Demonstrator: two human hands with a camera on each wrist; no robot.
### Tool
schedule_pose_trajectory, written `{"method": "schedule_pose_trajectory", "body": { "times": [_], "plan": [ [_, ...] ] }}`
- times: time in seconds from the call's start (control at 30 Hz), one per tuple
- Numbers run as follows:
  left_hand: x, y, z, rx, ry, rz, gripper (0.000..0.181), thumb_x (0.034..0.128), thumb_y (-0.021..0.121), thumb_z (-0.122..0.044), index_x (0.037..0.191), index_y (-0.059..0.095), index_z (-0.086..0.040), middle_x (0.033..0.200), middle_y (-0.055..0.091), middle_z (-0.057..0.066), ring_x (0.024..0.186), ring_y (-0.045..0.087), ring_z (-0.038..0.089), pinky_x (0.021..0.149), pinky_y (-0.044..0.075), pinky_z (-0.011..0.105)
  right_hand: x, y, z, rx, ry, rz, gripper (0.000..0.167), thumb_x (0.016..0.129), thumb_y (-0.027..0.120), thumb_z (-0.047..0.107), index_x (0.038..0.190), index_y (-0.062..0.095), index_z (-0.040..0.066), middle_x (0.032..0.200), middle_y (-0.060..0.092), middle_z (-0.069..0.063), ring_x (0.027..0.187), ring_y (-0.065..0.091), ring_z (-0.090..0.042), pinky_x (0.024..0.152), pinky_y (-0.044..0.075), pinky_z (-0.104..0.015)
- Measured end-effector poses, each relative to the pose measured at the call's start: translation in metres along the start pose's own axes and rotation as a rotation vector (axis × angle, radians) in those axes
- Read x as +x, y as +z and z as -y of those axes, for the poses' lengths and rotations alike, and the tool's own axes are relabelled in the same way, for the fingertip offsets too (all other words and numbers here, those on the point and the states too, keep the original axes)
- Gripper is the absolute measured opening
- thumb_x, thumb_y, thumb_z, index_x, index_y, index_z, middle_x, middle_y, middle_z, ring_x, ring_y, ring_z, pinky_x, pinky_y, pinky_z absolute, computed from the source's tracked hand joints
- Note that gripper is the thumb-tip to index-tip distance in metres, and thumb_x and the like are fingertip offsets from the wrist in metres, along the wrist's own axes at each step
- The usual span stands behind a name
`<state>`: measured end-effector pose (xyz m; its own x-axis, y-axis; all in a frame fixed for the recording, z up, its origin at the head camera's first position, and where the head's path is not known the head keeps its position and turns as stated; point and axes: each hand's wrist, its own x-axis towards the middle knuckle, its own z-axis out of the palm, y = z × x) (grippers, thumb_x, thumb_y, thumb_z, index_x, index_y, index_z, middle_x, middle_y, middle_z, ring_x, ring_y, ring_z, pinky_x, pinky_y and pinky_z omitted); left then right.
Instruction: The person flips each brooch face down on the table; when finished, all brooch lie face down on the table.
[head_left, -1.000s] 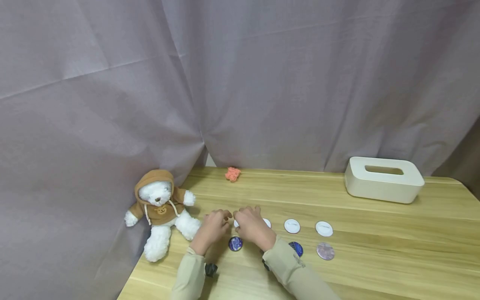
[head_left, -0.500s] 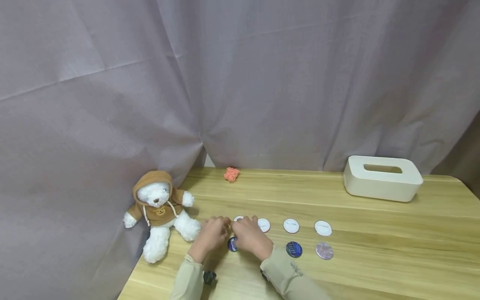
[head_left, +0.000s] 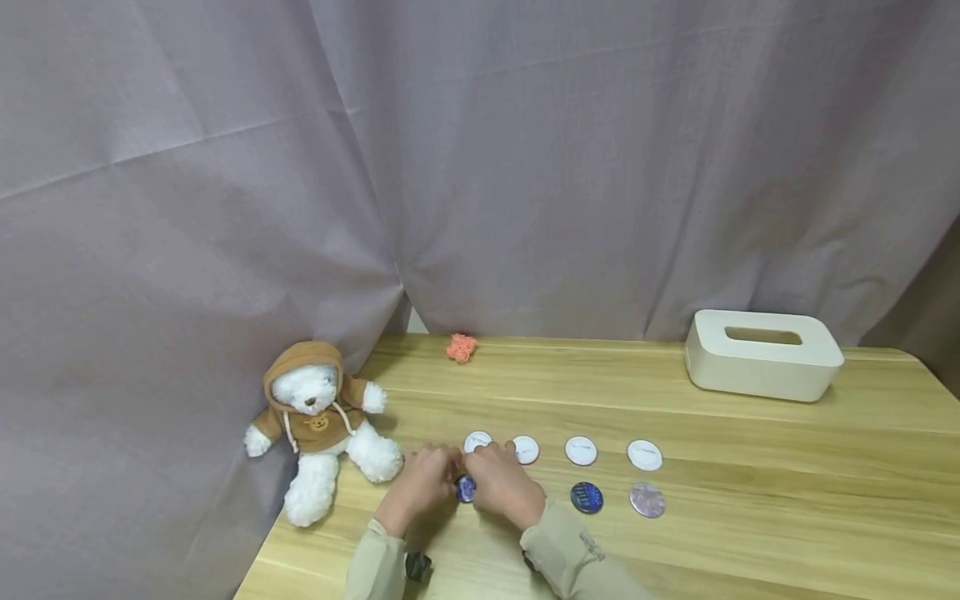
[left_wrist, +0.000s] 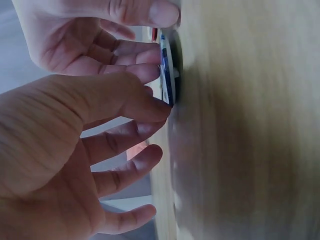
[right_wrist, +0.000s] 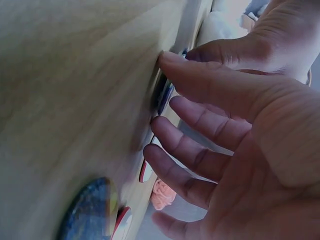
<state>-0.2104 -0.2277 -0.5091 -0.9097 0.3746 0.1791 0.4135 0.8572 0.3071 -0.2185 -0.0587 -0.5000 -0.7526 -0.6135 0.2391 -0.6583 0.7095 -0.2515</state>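
Observation:
A round blue-purple badge (head_left: pixel 466 488) lies between the two hands in the head view. My left hand (head_left: pixel 423 482) (left_wrist: pixel 75 145) pinches its edge with thumb and index finger. From the other side my right hand (head_left: pixel 504 483) (right_wrist: pixel 240 130) holds the badge (right_wrist: pixel 165 95) between thumb and fingers. In the left wrist view the badge (left_wrist: pixel 167 70) is seen edge-on, slightly tilted, close to the wood. White pin-backed badges (head_left: pixel 477 442) (head_left: pixel 526 450) lie just beyond the hands.
Right of the hands are two more white-backed badges (head_left: pixel 581 451) (head_left: pixel 645 455), a blue badge (head_left: pixel 587 497) and a pinkish badge (head_left: pixel 647 500). A hooded white teddy bear (head_left: pixel 318 425) sits left, a coral flower-like object (head_left: pixel 461 348) behind, a cream tissue box (head_left: pixel 763 357) back right.
Both hands have moved nearer the body, from the white-backed row to the blue-purple badge, and have taken hold of it. The leftmost white-backed badges have come into fuller view.

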Motion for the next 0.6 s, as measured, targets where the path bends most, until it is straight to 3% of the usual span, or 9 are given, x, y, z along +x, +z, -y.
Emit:
{"method": "schedule_pose_trajectory", "body": {
  "times": [0.17,0.33,0.6],
  "plan": [
    [-0.004,-0.001,0.0,-0.019,-0.004,0.014,0.025,0.0613,0.077,-0.001,0.079,0.069,-0.017,0.072,0.06,-0.007,0.074,0.058,0.018,0.066,0.038,0.04,-0.001,0.0,0.002,0.015,0.0,-0.002,0.031,0.059,0.076,-0.003,0.065,0.054,0.017,0.067,0.051,0.006,0.067,0.051,-0.019,0.068,0.037,-0.042],
    [-0.008,-0.003,0.001,-0.035,-0.002,0.023,0.03,0.06,0.079,0.0,0.085,0.075,-0.016,0.082,0.067,-0.003,0.081,0.062,0.023,0.07,0.041,0.042,-0.002,0.001,0.002,0.019,0.006,-0.009,0.03,0.06,0.077,-0.002,0.064,0.055,0.017,0.066,0.049,0.007,0.067,0.05,-0.017,0.067,0.037,-0.04],
    [-0.012,-0.002,0.004,-0.055,0.027,-0.013,0.023,0.0669,0.077,0.0,0.085,0.077,-0.014,0.086,0.07,-0.002,0.08,0.061,0.023,0.072,0.044,0.043,-0.002,0.001,0.0,0.039,0.007,-0.002,0.032,0.058,0.077,-0.002,0.059,0.052,0.018,0.059,0.044,0.01,0.059,0.042,-0.011,0.065,0.033,-0.037]
  ]
}}
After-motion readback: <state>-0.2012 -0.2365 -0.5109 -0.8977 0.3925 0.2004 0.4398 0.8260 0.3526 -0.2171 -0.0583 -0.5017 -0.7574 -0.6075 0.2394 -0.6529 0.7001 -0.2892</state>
